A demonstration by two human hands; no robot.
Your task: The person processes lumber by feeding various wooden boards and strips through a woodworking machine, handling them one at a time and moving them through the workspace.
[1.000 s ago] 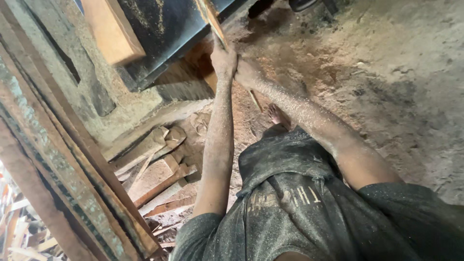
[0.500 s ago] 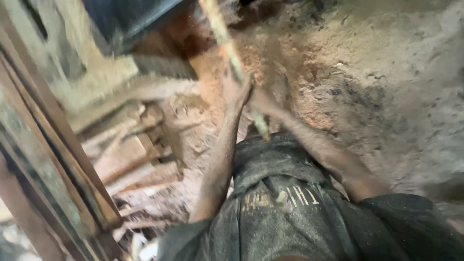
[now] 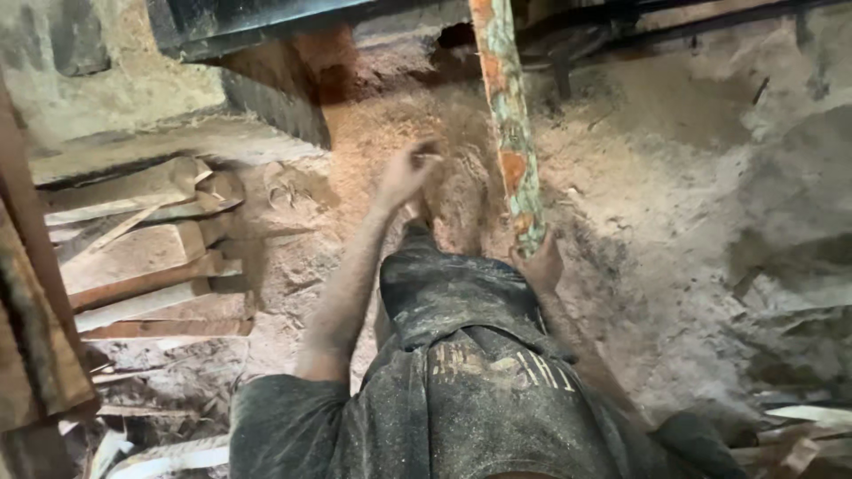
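My right hand [image 3: 541, 262] grips the lower end of a long narrow wooden lath [image 3: 504, 115] with flaking green and orange paint. The lath stands nearly upright and runs up to the top edge of the view. My left hand [image 3: 406, 173] is stretched out to the left of the lath, clear of it, with loosely curled fingers and nothing in it. A puff of sawdust [image 3: 461, 168] hangs in the air between the hand and the lath. Below my hands is my dusty dark shirt [image 3: 461, 355].
Thick sawdust covers the floor [image 3: 674, 204]. A stack of wooden offcuts and boards [image 3: 142, 257] lies at the left. Rusty beams [image 3: 31, 293] lean at the far left edge. A dark machine base [image 3: 266, 89] and a concrete block [image 3: 106, 80] stand at the top left.
Both hands were close together on the lath before. My left hand has since let go and moved left, the lath has swung more upright, and the view has shifted.
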